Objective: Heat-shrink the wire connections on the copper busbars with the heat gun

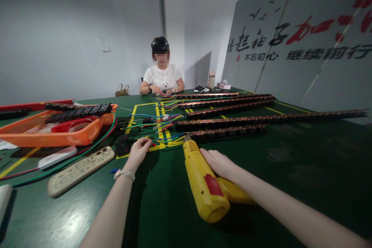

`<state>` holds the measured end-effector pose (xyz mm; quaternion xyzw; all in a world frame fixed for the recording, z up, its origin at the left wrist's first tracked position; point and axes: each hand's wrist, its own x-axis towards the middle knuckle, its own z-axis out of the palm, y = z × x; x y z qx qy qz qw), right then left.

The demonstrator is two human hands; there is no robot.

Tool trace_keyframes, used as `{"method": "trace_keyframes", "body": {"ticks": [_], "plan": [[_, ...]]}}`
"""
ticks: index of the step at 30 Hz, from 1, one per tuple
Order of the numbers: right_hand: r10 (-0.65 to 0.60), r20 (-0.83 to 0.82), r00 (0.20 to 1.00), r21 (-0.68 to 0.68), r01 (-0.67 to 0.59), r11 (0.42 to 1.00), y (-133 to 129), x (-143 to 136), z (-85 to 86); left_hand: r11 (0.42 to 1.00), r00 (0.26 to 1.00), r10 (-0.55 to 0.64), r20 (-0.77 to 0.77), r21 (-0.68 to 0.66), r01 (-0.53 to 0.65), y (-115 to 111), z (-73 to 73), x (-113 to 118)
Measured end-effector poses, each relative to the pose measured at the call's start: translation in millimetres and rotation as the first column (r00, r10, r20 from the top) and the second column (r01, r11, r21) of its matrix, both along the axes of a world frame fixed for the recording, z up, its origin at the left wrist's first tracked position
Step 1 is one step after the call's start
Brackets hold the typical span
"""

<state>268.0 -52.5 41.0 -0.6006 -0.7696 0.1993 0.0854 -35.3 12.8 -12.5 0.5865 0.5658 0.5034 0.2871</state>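
My left hand (140,148) is closed in a pinch at the ends of thin coloured wires (171,139), beside a small black block (122,145). The fingertips partly cover what they hold. My right hand (216,161) lies along the right side of a yellow heat gun (200,178), its fingers curled against the barrel and partly hidden behind it. The gun's metal nozzle points away from me, toward the wires of the nearest long black strip (229,132), which has copper-coloured bars along its top. The gun's handle passes beneath my right forearm.
More strips (261,119) lie beyond, their wires leftward over yellow tape lines. At left stand an orange basket (52,139) holding black parts and a beige power strip (83,170). Across the green table (168,209) a person (162,77) handles wires. A bottle (211,78) stands far right.
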Motion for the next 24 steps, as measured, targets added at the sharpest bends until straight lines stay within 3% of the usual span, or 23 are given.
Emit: {"method": "trace_keyframes", "body": {"ticks": [4, 12, 24], "plan": [[0.122, 0.121, 0.985, 0.046, -0.129, 0.991, -2, -11, 0.5, 1.000, 1.000, 0.009, 0.000, 0.000, -0.009, 1, 0.4, 1], [0.228, 0.125, 0.966, 0.047, -0.235, 0.971, -8, -48, 3.4, 1.000, 1.000, 0.010, 0.028, -0.001, -0.010, 0, 1.4, 1], [0.216, 0.009, 0.976, 0.037, -0.216, 0.976, -4, -106, 8.3, 0.998, 0.999, 0.028, 0.034, 0.060, -0.030, 7, -5.6, -3]]}}
